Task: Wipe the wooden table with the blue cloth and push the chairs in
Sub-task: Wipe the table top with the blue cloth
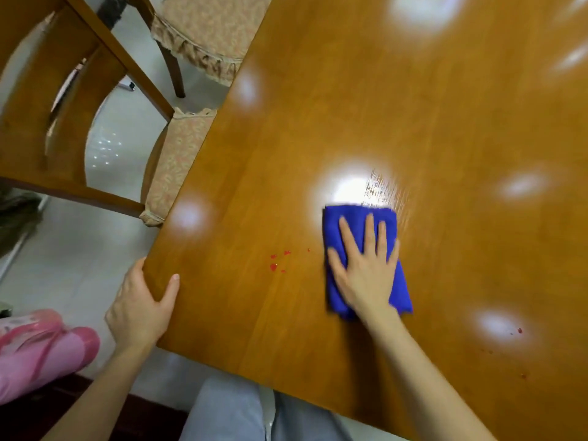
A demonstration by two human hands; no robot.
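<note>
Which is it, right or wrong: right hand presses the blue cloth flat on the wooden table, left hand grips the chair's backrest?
Wrong on one point. The head view shows the left hand gripping the wooden table at its edge, not the chair backrest. The right hand does press the blue cloth flat on the table.

A pale glossy floor (79, 249) reflects small lights; a pink object (47, 348) lies beside a dark strip (152, 415).

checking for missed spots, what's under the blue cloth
The blue cloth lies flat on the wooden table, with the right hand pressing on top. The patch of tabletop beneath is hidden.
</note>
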